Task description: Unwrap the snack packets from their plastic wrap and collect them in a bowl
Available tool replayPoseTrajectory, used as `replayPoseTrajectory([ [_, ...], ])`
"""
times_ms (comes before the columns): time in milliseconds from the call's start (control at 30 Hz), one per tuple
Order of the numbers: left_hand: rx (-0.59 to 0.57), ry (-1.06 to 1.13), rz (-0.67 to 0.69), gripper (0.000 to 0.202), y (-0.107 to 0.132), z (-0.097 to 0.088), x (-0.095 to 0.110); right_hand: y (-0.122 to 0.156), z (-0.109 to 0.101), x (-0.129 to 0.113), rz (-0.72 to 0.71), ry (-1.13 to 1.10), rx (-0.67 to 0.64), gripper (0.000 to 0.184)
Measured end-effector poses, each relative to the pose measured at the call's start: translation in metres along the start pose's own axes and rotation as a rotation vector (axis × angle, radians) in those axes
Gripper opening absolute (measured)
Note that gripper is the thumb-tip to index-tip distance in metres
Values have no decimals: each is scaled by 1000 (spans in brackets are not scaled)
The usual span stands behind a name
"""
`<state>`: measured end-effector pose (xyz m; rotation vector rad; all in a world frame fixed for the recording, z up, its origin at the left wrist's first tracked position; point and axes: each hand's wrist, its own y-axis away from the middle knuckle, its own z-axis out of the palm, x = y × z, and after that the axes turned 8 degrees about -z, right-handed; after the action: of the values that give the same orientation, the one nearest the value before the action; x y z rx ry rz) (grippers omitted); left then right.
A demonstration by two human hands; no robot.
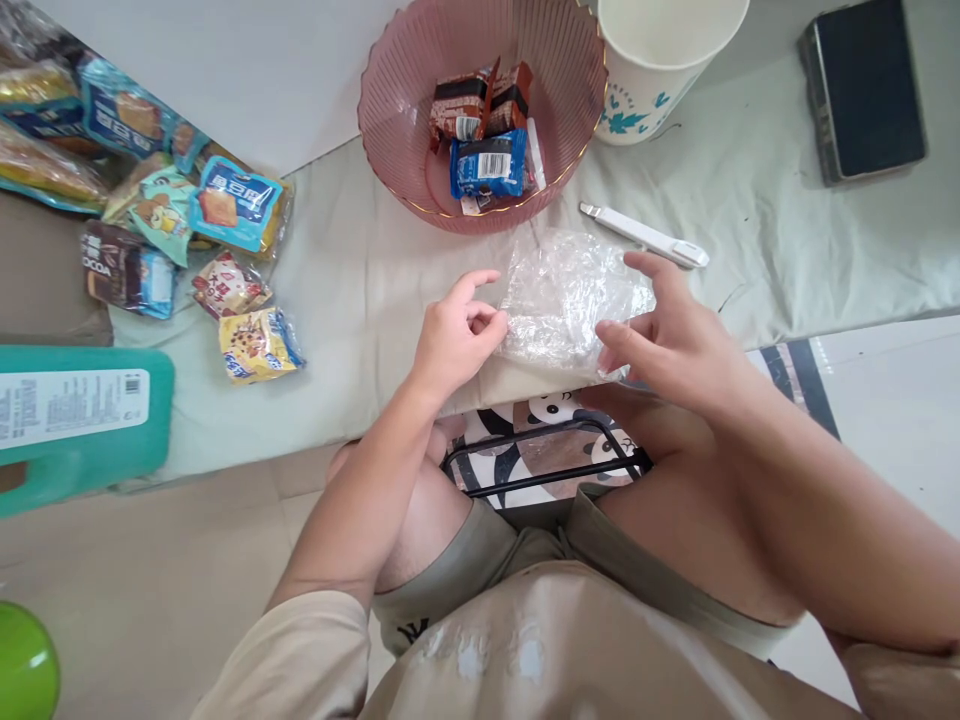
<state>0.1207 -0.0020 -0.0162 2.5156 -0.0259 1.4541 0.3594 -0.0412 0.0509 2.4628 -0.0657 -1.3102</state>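
Two hands are set on a crumpled clear plastic bag [570, 295], which lies on the pale cloth [360, 300] just ahead of the knees, near the middle of the view. At the bag's 9 o'clock edge the left hand [457, 335] is closed in a pinch, thumb against curled fingertips, with the film caught between them. At 3 o'clock the right hand [667, 340] is laid against the bag with fingers half spread; whether film is actually nipped under them cannot be told. The bag is judged to be very light, limp and slippery, easily creased and easily torn if pulled hard, and apt to cling to itself. It is best taken at its rim with fingertip pinches on opposite sides rather than grasped in the middle. A pink bowl [390, 110] holding wrapped snacks [487, 160] stands at 12 o'clock of the bag, and a white clip [645, 237] lies at 1 o'clock, just beside it. A paper cup [652, 70] is seen beyond the clip, a dark box [862, 90] at 2 o'clock, and loose snack packets [232, 205] well apart at 9 to 10 o'clock.
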Motion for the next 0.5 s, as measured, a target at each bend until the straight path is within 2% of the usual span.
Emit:
replayPoseTrajectory([
  [133, -25, 42, 10, 40, 1, -1, 1, -2, 1, 0, 22, 125, -53, 82],
  [333, -203, 54, 66, 57, 6, -2, 3, 0, -1, 1, -42, 171, -51, 74],
  [433, -181, 25, 89, 51, 6, -1, 3, 5, -3, -2, -30, 169, -128, 70],
  [500, -158, 29, 109, 48, 5, 0, 2, 7, -3, -3, -120, 185, -135, 60],
])
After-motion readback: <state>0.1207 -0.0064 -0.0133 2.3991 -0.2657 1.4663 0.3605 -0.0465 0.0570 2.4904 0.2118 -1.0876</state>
